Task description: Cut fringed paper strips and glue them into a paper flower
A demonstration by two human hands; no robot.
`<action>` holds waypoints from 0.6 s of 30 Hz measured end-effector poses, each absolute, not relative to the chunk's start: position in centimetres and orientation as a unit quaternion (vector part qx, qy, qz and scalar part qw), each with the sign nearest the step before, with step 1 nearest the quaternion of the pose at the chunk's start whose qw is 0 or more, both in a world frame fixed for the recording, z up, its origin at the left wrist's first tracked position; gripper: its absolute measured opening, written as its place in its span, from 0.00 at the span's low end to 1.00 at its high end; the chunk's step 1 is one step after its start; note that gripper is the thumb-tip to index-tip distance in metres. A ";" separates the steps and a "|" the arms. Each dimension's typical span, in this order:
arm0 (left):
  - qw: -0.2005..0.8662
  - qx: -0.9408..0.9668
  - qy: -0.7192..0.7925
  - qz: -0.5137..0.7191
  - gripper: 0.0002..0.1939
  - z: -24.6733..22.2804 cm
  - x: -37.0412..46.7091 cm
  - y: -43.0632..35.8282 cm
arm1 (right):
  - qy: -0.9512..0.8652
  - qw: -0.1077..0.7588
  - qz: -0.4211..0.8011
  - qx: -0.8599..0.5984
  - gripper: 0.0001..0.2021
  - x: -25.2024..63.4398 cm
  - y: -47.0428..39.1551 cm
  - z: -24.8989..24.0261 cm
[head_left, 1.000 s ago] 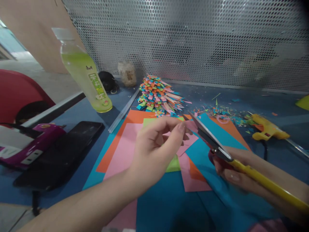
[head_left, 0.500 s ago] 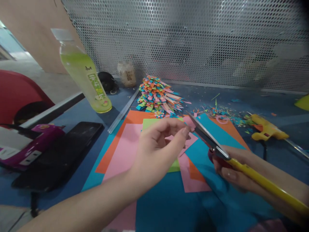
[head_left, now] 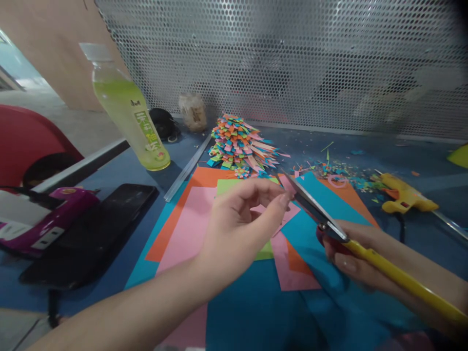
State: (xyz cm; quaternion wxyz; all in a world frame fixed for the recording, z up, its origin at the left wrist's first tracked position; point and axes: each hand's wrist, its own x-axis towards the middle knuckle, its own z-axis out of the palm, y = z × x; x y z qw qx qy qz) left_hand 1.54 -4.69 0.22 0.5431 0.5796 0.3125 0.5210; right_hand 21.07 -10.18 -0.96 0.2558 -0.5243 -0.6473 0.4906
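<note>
My left hand is closed in a pinch, thumb against fingertips, on a small piece of pink paper. The fingers hide part of this piece. Just right of those fingertips are the blades of a pair of scissors with yellow handles. My right hand is closed around the scissors, and their tips point up and left beside the pink piece. Whether the blades touch the paper, I cannot tell. Below both hands lie overlapping sheets of coloured paper, among them a pink sheet and a blue sheet.
Behind my hands is a pile of folded paper strips. Paper scraps and a yellow glue gun lie at right. At left are a drink bottle, a clear ruler-like strip, a black phone and a purple power strip.
Almost nothing differs. My left fingertips have shifted very slightly to the right, and both hands keep their hold on the paper and the scissors.
</note>
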 end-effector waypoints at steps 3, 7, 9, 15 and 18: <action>0.541 0.579 0.321 0.519 0.05 0.3 1.6 -4.7 | -0.648 0.264 0.494 -0.516 0.15 21.3 -10.2 -1.3; 0.541 0.578 0.319 0.521 0.05 0.4 1.5 -4.7 | -0.655 0.262 0.483 -0.519 0.16 21.3 -10.1 -1.4; 0.544 0.577 0.317 0.521 0.04 0.3 1.5 -4.6 | -0.659 0.260 0.475 -0.521 0.17 21.2 -10.1 -1.4; 0.575 0.570 0.297 0.506 0.05 0.2 1.7 -4.7 | -0.678 0.262 0.449 -0.519 0.18 21.1 -10.0 -1.6; 0.588 0.566 0.290 0.500 0.05 0.4 1.8 -4.8 | -0.679 0.259 0.453 -0.516 0.18 21.2 -10.0 -1.7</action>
